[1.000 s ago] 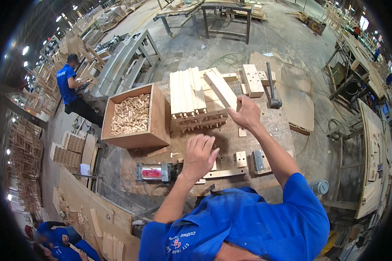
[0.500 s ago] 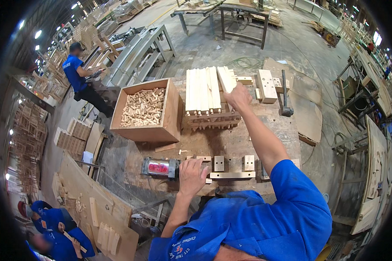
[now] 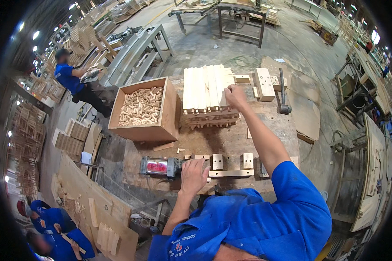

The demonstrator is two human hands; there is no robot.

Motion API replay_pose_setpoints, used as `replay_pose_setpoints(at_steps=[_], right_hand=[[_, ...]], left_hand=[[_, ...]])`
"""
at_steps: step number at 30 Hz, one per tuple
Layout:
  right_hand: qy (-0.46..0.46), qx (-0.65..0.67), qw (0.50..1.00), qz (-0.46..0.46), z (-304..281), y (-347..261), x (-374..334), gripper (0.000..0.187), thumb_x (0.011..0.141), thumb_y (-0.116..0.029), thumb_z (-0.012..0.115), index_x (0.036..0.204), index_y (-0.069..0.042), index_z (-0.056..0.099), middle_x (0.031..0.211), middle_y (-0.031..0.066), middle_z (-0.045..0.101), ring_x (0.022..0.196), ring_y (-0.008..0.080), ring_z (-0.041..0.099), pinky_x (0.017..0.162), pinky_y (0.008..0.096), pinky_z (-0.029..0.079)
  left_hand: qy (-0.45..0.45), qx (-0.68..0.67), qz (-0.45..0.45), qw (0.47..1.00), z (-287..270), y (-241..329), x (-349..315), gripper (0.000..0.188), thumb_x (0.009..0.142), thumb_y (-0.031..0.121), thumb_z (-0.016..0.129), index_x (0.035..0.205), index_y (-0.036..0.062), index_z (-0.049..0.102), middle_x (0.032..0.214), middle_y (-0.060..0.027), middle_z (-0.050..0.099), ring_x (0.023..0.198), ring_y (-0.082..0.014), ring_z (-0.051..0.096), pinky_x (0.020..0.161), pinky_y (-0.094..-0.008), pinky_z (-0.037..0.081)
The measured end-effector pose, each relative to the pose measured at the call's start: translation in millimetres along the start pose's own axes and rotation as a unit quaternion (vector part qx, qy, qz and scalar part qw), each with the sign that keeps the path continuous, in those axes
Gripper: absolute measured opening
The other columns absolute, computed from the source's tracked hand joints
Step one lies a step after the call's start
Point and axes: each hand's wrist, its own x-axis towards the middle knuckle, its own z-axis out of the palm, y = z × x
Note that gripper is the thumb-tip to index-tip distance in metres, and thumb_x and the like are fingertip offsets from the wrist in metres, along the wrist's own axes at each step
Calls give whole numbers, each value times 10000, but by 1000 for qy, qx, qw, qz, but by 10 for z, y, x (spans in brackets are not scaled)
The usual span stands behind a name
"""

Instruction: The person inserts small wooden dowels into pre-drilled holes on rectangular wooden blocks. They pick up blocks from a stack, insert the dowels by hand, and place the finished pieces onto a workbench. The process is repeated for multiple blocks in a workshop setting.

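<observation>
My right hand (image 3: 236, 98) is at the near right corner of a stack of pale wooden slats (image 3: 200, 89). Its fingers are curled against the outermost wooden slat (image 3: 222, 82), which lies beside the others in the top row. Dowel ends stick out along the stack's near side. Closer to me, my left hand (image 3: 194, 175) rests with fingers stretched and thumb apart, holding nothing I can see. It lies beside a clamping cylinder (image 3: 157, 166) and partly covers a wooden jig made of drilled blocks (image 3: 217, 162) and a long strip (image 3: 231, 173).
An open wooden box (image 3: 174, 113) of dowels (image 3: 140, 106) stands left of the stack. A hammer (image 3: 284, 98) lies at the right, near a drilled wood block (image 3: 264, 85). Loose dowels (image 3: 180, 150) lie on the worktable (image 3: 222, 141). A co-worker (image 3: 69, 78) stands far left; others work lower left.
The slat in my right hand has gone from slanting at the row's edge to lying alongside the other slats. My right hand has shifted slightly nearer me; my left hand has barely moved.
</observation>
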Motion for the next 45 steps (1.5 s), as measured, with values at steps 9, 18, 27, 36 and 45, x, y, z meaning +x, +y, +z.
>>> replay_pose_setpoints(at_steps=[9, 18, 27, 36, 45], right_hand=[[73, -112, 976, -170, -427, 724, 126, 486, 1041, -211, 687, 1472, 11, 650, 1396, 172, 716, 1234, 270, 692, 1017, 416, 573], [-67, 9, 995, -68, -624, 507, -957, 601, 1115, -511, 618, 1557, -104, 601, 1399, 95, 679, 1163, 238, 674, 887, 390, 558], [-94, 4, 992, -89, -335, 265, -1189, 544, 1149, -452, 579, 1575, -113, 598, 1378, 92, 711, 1179, 214, 691, 907, 400, 567], [-108, 58, 982, -143, 627, -233, -1774, 447, 1144, -378, 633, 1488, -94, 660, 1319, 61, 724, 1102, 160, 673, 853, 329, 566], [-219, 62, 961, -159, 1931, -1133, -2609, 369, 1140, -312, 646, 1428, -88, 701, 1169, 2, 749, 956, 84, 666, 739, 262, 529]], left_hand=[[4, 8, -62, 998, 140, -179, -373, 413, 988, 387, 748, 1263, 82, 710, 1169, -150, 713, 1149, -362, 671, 1018, -510, 504], [49, -37, -208, 976, 116, -160, -1069, 425, 975, 287, 739, 1310, 33, 678, 1120, -179, 669, 1070, -401, 675, 947, -549, 540], [33, -33, -243, 969, -134, -358, -1604, 392, 998, 288, 725, 1293, 34, 684, 1111, -198, 702, 1065, -425, 699, 929, -553, 545], [7, -17, -327, 945, -675, -931, -2560, 336, 1003, 312, 699, 1184, 29, 701, 1128, -208, 715, 1117, -413, 707, 943, -569, 548], [85, 47, -483, 870, -1208, -1979, -4512, 354, 972, 347, 684, 1174, 59, 730, 1095, -207, 743, 1098, -412, 714, 969, -567, 558]])
